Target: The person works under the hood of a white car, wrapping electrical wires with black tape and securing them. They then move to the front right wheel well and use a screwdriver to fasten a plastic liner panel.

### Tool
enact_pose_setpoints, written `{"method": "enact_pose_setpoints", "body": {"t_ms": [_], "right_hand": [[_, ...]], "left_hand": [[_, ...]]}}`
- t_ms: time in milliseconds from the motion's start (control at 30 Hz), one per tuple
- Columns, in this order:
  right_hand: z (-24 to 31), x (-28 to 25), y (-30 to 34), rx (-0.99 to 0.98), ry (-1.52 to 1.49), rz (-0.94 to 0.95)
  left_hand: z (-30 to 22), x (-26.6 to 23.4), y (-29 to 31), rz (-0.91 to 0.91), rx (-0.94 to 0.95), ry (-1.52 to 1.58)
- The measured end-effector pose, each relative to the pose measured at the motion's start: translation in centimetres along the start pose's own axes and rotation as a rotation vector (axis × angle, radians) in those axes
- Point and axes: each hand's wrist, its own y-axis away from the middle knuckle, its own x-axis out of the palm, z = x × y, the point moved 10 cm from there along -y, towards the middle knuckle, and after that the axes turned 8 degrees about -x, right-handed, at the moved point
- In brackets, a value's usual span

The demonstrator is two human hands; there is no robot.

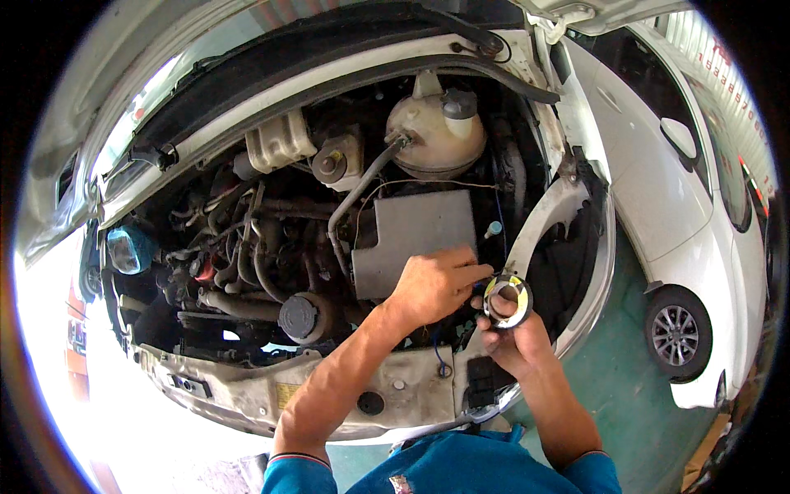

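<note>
A roll of black tape (522, 291) with a yellow and white inner face rests in my right hand (525, 344), whose fingers close round its near side. My left hand (434, 284) is just left of the roll, over the front right corner of a flat grey cover (418, 222). Its fingertips are drawn together in a pinch close to the roll's edge; whatever lies between them is too small to make out. Under both hands is the right front part of an open engine bay. A thin blue wire (439, 350) hangs below my left wrist.
A cream plastic reservoir (424, 140) with a dark cap stands behind the grey cover. Hoses and a round black cap (299, 318) lie to the left. The car's pale front crossmember (337, 383) runs below my forearms. A white car (658, 189) is parked at the right.
</note>
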Motion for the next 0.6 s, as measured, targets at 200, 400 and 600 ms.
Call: {"method": "enact_pose_setpoints", "body": {"t_ms": [200, 400, 600], "right_hand": [[0.0, -0.4, -0.2, -0.006, -0.009, 0.008], [0.5, -0.3, -0.1, -0.063, 0.029, 0.015], [1.8, 0.0, 0.0, -0.158, 0.116, 0.037]], "left_hand": [[-1.5, -0.2, 0.6, -0.099, 0.163, -0.247], [-1.7, 0.1, 1.0, -0.098, 0.204, -0.277], [-1.5, -0.2, 1.1, -0.163, 0.149, -0.203]]}}
